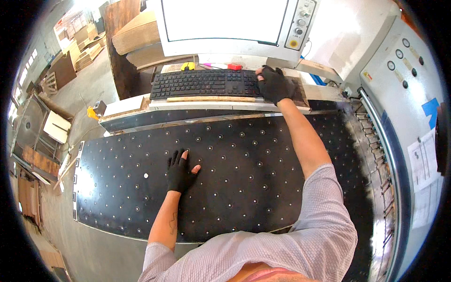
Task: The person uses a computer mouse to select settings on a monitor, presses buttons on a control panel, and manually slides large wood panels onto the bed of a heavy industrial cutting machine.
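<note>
My left hand [181,174], in a black glove with bare fingertips, lies with fingers apart on a black table top [244,188] dotted with small round studs. Nothing is in it. At the right end of a black keyboard [202,83] rests my right hand [276,85], gloved the same way. Its fingers curl downward over a dark pad [299,91]; whatever is beneath the palm is hidden. Behind the keyboard stands a white-framed monitor [223,21], its screen washed out to white. A yellow object [188,66] and a red object [234,66] sit between keyboard and monitor.
Knobs and a yellow button fill a control panel [299,28] beside the screen. On the right rises a grey machine cabinet [376,75] with gauges, along a metal rail [392,145]. Stacked boards [136,35] stand behind at left. A wooden strip [211,99] lies before the keyboard.
</note>
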The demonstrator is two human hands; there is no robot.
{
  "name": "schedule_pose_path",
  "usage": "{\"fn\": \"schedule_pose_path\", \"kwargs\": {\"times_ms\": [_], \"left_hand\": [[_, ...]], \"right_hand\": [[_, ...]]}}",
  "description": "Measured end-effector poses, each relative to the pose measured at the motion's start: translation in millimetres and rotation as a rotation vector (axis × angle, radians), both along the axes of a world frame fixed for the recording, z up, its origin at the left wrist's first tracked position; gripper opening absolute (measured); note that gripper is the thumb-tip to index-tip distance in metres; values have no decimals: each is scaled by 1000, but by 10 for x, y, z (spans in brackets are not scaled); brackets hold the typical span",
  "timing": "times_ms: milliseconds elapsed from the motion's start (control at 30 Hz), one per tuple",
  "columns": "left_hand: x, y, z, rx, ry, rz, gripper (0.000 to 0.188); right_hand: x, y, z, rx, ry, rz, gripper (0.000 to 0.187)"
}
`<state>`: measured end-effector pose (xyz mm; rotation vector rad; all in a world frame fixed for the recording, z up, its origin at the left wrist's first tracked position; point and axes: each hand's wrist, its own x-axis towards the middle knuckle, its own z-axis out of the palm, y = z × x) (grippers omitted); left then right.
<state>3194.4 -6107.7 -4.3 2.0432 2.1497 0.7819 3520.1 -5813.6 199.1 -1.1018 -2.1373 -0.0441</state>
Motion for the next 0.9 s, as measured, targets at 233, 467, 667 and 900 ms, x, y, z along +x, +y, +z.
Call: {"fn": "schedule_pose_path", "kwargs": {"times_ms": [233,467,667,900], "left_hand": [[40,61,-14,-15,17,9,78],[36,37,-26,24,10,1,77],[89,93,-57,41,-21,-11,77],[84,2,11,79,25,0,76]], "right_hand": [[828,400,-530,165,-16,-255,31],[857,340,-533,-38,65,-311,44],[1057,513,-639,41,42,-336,40],[916,410,-562,9,116,-307,40]]}}
